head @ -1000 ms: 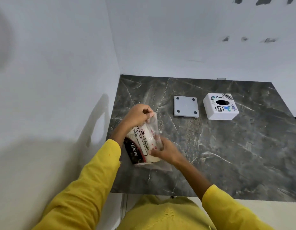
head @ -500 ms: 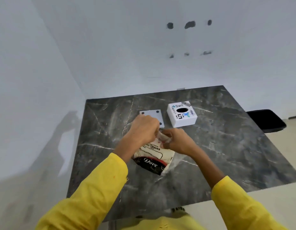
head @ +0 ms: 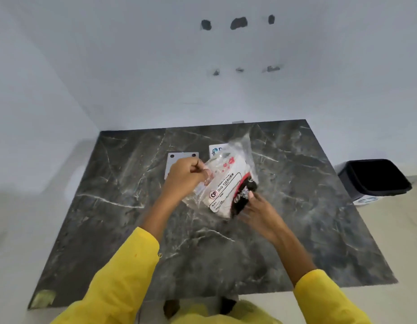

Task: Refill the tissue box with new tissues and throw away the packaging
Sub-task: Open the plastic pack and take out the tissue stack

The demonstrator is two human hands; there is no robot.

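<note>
Standing at the near edge of the marble bench [head: 114,230], the person in yellow sleeves holds a tissue pack [head: 226,185] up off the surface between both hands. The right hand [head: 261,211] cups the dark near end of the pack from below and to the right, fingers curled onto it; the left hand [head: 186,176] is closed tight, pinching the clear wrapper at the pack's left upper side. The pack's long axis slants from the right hand, near, up and away toward the far end, where loose plastic [head: 243,146] sticks up. I'd judge the wrapper is about to be torn from the left hand's pinch. Directly behind the pack, mostly hidden, sits the white tissue box [head: 215,149], with its grey base plate [head: 179,156] just beside it on the left. Well off to the right, on the floor, waits the black bin [head: 375,180].
</note>
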